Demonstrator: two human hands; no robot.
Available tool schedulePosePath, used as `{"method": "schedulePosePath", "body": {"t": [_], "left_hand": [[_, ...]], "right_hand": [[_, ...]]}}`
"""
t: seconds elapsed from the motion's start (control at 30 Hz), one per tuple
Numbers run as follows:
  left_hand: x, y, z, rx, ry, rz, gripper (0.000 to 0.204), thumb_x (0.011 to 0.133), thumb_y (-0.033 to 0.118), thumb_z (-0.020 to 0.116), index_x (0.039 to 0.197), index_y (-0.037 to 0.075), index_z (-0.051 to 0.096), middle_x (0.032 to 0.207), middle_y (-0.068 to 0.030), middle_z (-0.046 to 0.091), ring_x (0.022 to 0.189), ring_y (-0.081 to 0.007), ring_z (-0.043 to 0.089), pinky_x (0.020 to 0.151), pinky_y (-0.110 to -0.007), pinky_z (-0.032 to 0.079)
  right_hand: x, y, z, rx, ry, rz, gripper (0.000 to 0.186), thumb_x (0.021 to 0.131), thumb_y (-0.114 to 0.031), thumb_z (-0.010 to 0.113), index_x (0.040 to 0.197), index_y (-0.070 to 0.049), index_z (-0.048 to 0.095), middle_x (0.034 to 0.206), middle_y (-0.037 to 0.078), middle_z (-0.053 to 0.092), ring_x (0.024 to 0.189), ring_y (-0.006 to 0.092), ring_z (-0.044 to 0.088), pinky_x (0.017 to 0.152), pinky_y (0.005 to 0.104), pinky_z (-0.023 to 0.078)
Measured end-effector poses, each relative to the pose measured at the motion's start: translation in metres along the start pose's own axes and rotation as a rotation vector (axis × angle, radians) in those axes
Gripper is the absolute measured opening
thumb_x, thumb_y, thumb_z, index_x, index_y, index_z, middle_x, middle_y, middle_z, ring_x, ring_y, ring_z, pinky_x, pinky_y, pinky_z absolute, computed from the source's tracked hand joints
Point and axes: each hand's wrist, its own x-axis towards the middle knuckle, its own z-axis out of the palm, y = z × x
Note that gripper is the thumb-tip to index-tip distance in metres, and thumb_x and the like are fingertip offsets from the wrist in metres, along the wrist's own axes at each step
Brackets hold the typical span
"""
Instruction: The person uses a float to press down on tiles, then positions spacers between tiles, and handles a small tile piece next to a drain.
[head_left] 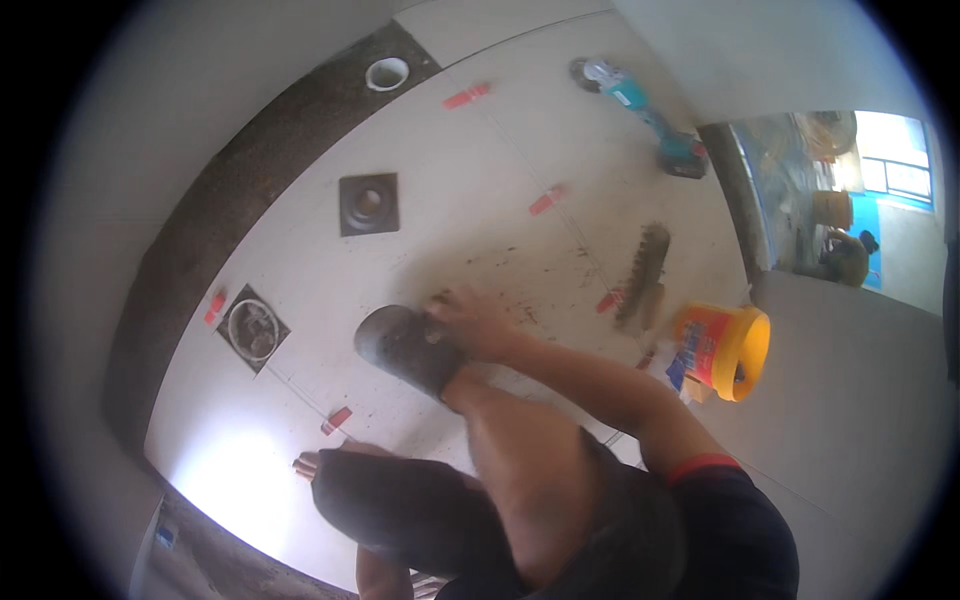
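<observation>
My right hand [476,323] is low over the pale tiled floor [440,250], right beside the dark slipper [410,340] on my foot. Motion smears its fingers, and a small dark patch shows at the fingertips; whether they grip it is unclear. Dark crumbs and smudges [525,290] are scattered on the tiles just beyond this hand. At the left, pale tips [307,465], fingers or toes, poke out past my dark-clothed knee [350,495]. My left hand cannot be made out for certain.
Red wedges [547,200] sit along tile joints. Two square drain cutouts [368,204] [253,330] and a white pipe end [387,74] open in the floor. A teal angle grinder [640,112], a notched trowel [643,272] and a yellow bucket [740,352] are to the right.
</observation>
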Motion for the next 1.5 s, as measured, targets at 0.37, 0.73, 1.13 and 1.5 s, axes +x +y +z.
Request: {"method": "schedulePosePath", "body": {"t": [0.37,0.73,1.13,1.5], "left_hand": [[-0.003,-0.013,0.033,-0.015,-0.034,-0.115,0.068,0.099,0.04,0.039,0.145,-0.008,0.024,0.149,-0.0332,0.024,0.14,-0.0459,0.024,0.114,-0.054,0.025],[0.005,-0.022,0.072,-0.034,-0.062,-0.199,0.076,0.098,0.046,0.037,0.148,-0.009,0.017,0.153,-0.0323,0.019,0.143,-0.0467,0.017,0.116,-0.054,0.019],[0.021,-0.02,0.052,-0.036,-0.204,-0.072,0.08,0.095,0.05,0.039,0.149,-0.005,0.016,0.154,-0.0265,0.019,0.144,-0.0379,0.018,0.116,-0.047,0.018],[0.203,0.086,-0.05,-0.246,-0.507,0.253,0.072,0.094,0.044,0.046,0.144,-0.005,0.027,0.148,-0.0253,0.031,0.138,-0.0367,0.03,0.113,-0.045,0.026]], "right_hand": [[0.04,0.048,-0.027,0.266,0.268,0.419,0.034,0.079,-0.013,0.063,0.111,-0.006,0.055,0.099,0.025,0.06,0.097,0.0399,0.06,0.079,0.0477,0.049],[-0.1,0.197,-0.117,0.135,0.468,1.182,0.058,0.07,-0.022,0.073,0.118,-0.002,0.049,0.109,0.025,0.061,0.105,0.0387,0.061,0.088,0.0454,0.05],[-0.096,0.304,-0.12,-0.087,0.295,0.946,0.071,0.083,-0.034,0.064,0.138,0.003,0.039,0.132,0.026,0.05,0.125,0.041,0.047,0.105,0.0474,0.039],[-0.114,0.387,-0.167,0.441,0.759,1.452,0.055,0.075,-0.02,0.072,0.12,0.002,0.049,0.117,0.025,0.057,0.111,0.0404,0.057,0.092,0.0467,0.048]]}}
